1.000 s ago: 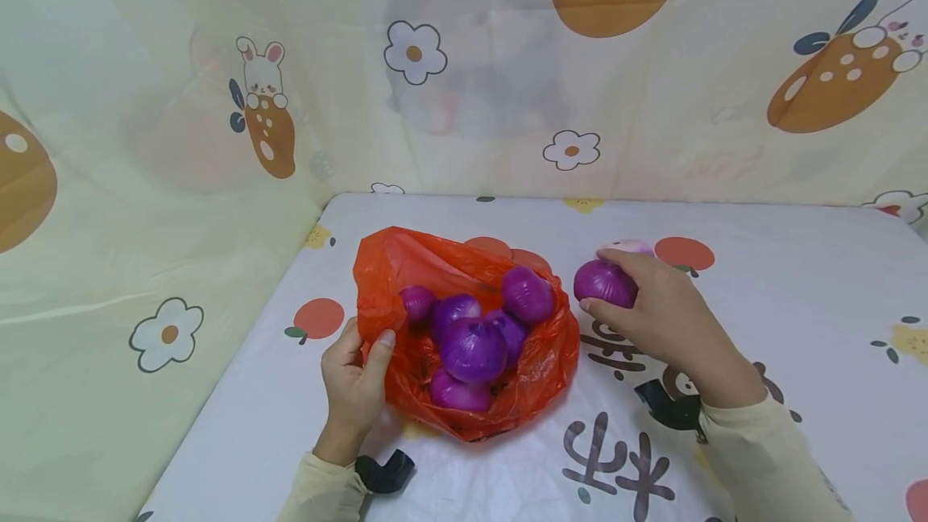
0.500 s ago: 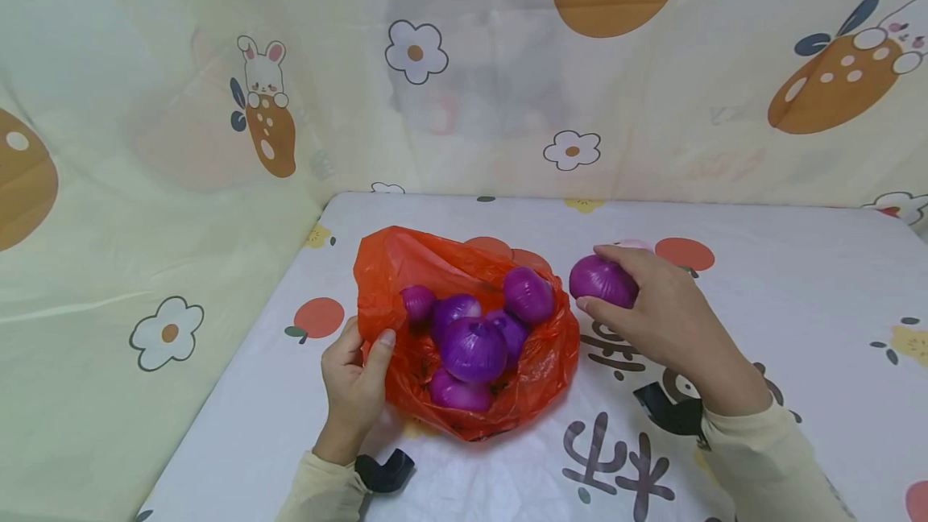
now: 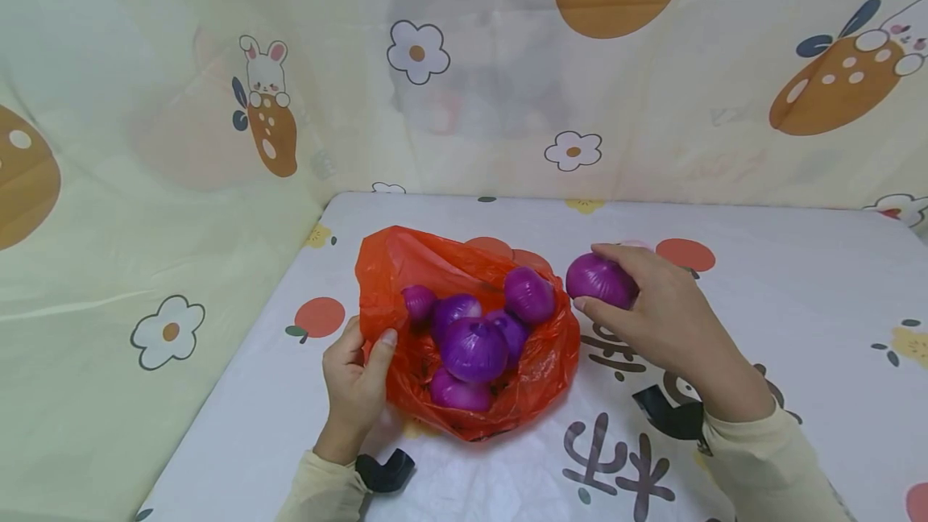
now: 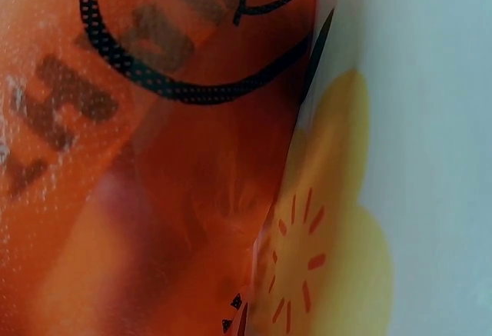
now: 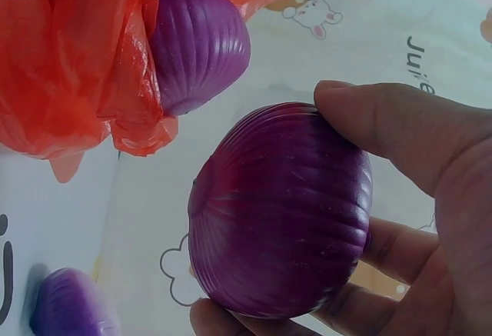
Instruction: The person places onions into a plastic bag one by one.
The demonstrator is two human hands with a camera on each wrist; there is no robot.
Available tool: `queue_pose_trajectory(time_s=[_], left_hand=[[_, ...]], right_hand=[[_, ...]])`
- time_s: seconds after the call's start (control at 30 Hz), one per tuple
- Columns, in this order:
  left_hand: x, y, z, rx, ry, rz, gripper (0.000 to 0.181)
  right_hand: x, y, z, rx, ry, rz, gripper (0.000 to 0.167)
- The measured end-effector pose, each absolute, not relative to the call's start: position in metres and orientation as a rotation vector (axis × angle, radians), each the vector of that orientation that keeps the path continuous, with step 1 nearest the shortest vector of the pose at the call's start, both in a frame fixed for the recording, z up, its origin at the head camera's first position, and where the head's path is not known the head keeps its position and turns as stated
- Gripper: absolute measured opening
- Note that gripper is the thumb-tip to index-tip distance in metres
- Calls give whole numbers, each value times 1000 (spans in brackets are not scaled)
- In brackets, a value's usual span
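Note:
A red plastic bag lies open-mouthed on the table, with several purple onions inside. At its left rim my left hand pinches the plastic, thumb on the near side. My right hand holds another purple onion between thumb and fingers, just right of the bag. In the right wrist view, the held onion is apart from the bag, where one onion bulges at the rim. The left wrist view shows mostly the bag's printed outer side; the left fingers are hidden there.
Behind my right hand a pale pink thing is mostly hidden. A purple onion lies at the right wrist view's lower left. A printed white cloth covers the table, and patterned cream sheets stand behind and at left.
My right hand has shifted slightly left with its onion, nearer the bag's right rim. The pale pink thing behind it is more hidden now. Left hand and bag stay still.

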State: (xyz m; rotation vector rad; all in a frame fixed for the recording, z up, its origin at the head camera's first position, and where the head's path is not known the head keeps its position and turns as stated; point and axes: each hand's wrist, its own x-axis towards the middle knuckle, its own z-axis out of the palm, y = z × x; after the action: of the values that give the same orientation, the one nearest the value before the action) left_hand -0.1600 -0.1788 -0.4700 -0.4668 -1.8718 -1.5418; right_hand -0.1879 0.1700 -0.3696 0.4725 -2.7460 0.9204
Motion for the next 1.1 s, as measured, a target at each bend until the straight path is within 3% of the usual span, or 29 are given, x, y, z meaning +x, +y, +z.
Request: queue_pose_trajectory(time_s=[1.1], left_hand=[[-161,-179,-469,-516,-1852,-1545,30]], right_hand=[[-184,150,-359,536,-2686,954,68]])
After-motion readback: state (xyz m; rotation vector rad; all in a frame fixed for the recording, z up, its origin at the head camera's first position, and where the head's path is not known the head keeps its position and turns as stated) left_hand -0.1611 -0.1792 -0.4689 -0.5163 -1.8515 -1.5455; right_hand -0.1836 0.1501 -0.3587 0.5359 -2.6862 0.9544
